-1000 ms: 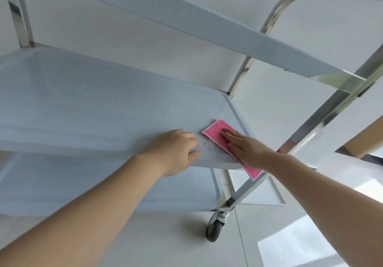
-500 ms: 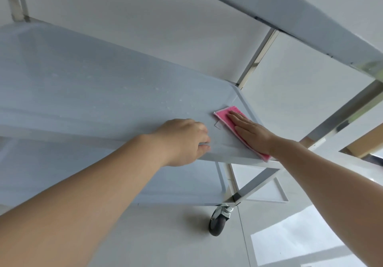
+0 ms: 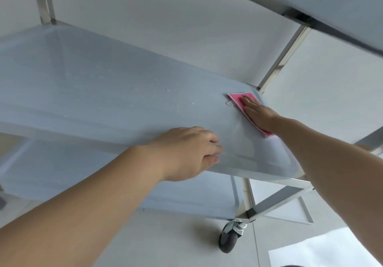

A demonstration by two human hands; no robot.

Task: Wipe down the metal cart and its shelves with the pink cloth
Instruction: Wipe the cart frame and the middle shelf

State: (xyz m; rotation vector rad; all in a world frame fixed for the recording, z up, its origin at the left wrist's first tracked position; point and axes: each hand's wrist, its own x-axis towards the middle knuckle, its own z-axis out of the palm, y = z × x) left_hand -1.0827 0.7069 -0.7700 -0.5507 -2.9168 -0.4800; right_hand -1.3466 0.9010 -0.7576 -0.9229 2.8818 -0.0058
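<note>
Pressing flat on the pink cloth (image 3: pixel 238 99), the right hand (image 3: pixel 258 114) has its fingers straight and together, palm down, pinning the cloth against the middle shelf (image 3: pixel 107 84) of the metal cart (image 3: pixel 284 55) near the shelf's far right corner, close to the upright post. Over on the near edge of that same shelf, the left hand (image 3: pixel 186 152) has its fingers curled over the rim with the thumb tucked underneath, so it's gripping the shelf edge. Lower shelf (image 3: pixel 186 196) sits underneath, and a black caster wheel (image 3: pixel 229 239) rests on the pale floor (image 3: pixel 165 242).
</note>
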